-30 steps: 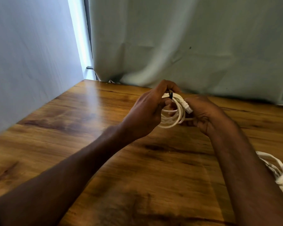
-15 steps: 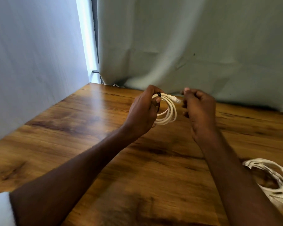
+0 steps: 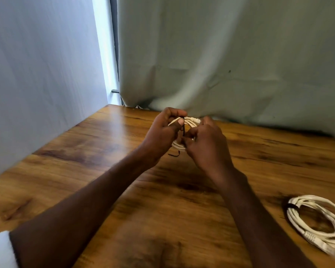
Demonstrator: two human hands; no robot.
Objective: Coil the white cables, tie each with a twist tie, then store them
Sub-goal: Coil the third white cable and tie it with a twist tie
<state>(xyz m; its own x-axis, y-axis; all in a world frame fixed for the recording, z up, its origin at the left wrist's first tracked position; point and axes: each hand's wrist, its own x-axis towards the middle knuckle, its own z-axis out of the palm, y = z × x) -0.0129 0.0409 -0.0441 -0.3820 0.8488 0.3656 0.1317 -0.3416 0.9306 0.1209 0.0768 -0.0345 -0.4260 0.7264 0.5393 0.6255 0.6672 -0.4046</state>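
Two hands meet above the wooden worktop (image 3: 85,171), out toward its far edge where the pale curtain (image 3: 220,55) hangs. The left hand (image 3: 162,132) has its grip curled round the white cable coil (image 3: 190,121), thumb pressed on the loops at the top, the coil standing upright between the two palms and clear of the wood. The right hand (image 3: 205,140) comes in from the other side, fingertips pinched narrow on the black twist tie (image 3: 183,130), which runs down across the coil's middle, its loose end dangling just below. Well apart, near the right edge, a second white coil (image 3: 317,225) lies flat, a dark tie around its left side.
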